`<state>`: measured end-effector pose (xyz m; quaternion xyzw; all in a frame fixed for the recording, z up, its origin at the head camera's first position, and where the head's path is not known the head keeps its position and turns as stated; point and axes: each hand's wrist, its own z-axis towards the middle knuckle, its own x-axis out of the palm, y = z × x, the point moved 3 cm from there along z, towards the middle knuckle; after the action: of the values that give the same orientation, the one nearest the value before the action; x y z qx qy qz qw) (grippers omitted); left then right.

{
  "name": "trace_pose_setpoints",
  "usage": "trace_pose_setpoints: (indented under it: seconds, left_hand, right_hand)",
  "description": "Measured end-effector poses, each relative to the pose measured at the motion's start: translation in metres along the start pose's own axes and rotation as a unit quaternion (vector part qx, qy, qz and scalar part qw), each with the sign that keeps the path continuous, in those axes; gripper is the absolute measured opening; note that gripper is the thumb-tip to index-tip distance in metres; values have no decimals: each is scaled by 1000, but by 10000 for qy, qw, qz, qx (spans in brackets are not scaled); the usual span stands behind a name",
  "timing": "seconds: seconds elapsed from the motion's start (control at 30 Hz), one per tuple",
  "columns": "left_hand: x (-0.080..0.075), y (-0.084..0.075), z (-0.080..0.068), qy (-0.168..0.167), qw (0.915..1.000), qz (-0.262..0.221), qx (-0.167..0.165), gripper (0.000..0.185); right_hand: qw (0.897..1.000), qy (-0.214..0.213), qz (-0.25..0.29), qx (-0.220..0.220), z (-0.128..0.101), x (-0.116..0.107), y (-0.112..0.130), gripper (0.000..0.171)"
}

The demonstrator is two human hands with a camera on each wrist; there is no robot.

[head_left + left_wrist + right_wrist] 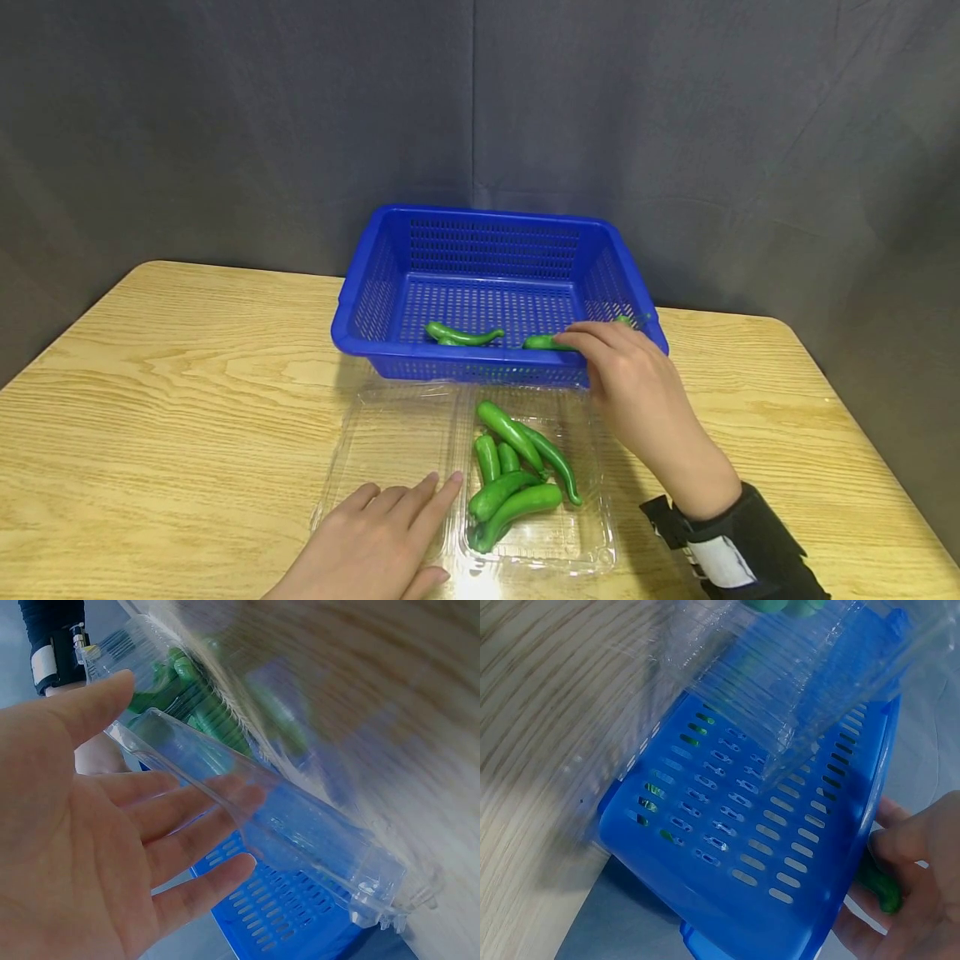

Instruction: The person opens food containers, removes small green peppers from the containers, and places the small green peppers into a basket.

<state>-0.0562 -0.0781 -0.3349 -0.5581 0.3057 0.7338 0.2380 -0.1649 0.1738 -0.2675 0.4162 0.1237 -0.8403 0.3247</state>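
Note:
My right hand (630, 375) reaches over the front rim of a blue plastic basket (480, 354), and its fingers and thumb pinch a green pepper (542, 342). In the right wrist view that pepper (877, 881) pokes out between thumb and fingers, just past the rim. In front of the basket lies a clear plastic clamshell box (562, 546), opened flat. Several green peppers (523, 502) lie in its right half. My left hand (375, 542), fingers outstretched, is over the lid half (401, 425), fingertips at the middle fold.
Inside the basket, another green pepper (465, 336) lies near the front wall, and a bit of green (624, 319) shows by the right end. A wooden table (187, 400) carries everything. Behind it hangs a dark grey curtain (480, 100).

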Motion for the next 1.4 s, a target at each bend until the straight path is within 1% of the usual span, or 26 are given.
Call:
trace_pose_setpoints:
  seconds: [0.23,0.33,0.57,0.63,0.87,0.93,1.2,1.4]
  left_hand:
    - [1,0,0,114,9999,-93,-40,74]
    - [1,0,0,100,9999,-103,-41,75]
    - [-1,-1,1,-161,9998,-101,-12,73]
    - [-1,-1,1,-184,9998,-94,-19,73]
    - [1,0,2,56,9998,-171,-55,74]
    - [2,0,2,76,9997,-206,-60,74]
    - [1,0,1,-38,9999,-160,-17,72]
    - [3,0,1,37,9998,-199,-48,73]
  right_hand:
    - [10000,50,-14,12,1,2,0,35]
    - [10000,57,-8,21,0,2,0,33]
    - [10000,-14,-4,-34,0,2,-1,30]
    - [10000,-27,-19,-40,-1,2,-1,29]
    - [10000,-28,-55,-26,0,3,-1,25]
    - [10000,-22,-56,-38,0,3,-1,25]
    - [9999,-107,-11,-102,2,-6,0,24]
    - [9997,-162,-27,-195,4,-13,3,23]
